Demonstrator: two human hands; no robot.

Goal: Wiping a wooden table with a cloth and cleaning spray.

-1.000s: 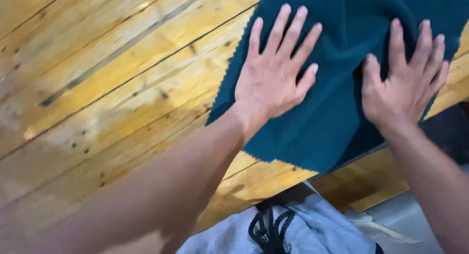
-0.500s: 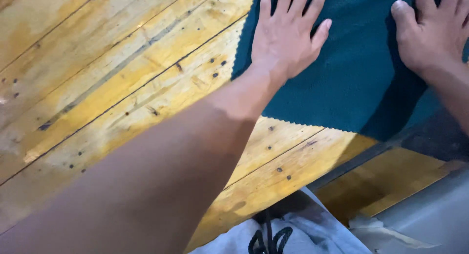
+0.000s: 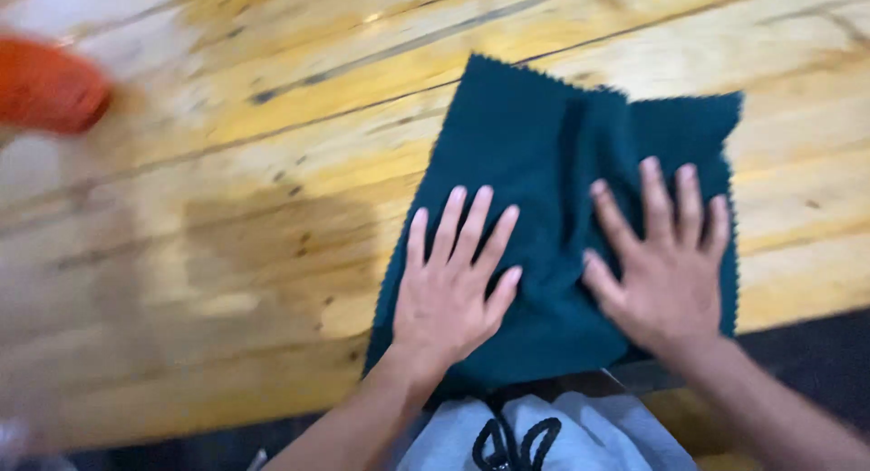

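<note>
Seen from above, looking down at a yellow-brown wooden tabletop (image 3: pixel 272 208) of long planks with dark seams, small dark specks and worn pale patches. Spread flat on it, right of centre and close to the near edge: a dark teal cloth (image 3: pixel 535 145), roughly square, zigzag-cut along its borders, with a raised fold running down its middle between the two hands. Near edge of the cloth reaching just over the table's front edge. Left hand (image 3: pixel 450 294) pressed palm-down on the lower left part of the cloth, fingers (image 3: pixel 471 226) spread and straight, pointing away from the body; nothing gripped, only flat contact. Right hand (image 3: pixel 666 271) likewise laid open and flat on the right half of the cloth, fingers fanned, thumb reaching toward the central fold; nothing clasped there either. Both forearms coming in from the bottom of the view. Below the table edge, a light grey garment (image 3: pixel 580 439) with a black drawstring (image 3: pixel 507 439). Far upper left, at the frame's border, a blurred orange-red object (image 3: pixel 45 88) on the tabletop, well apart from the cloth; too smeared to tell its kind.
</note>
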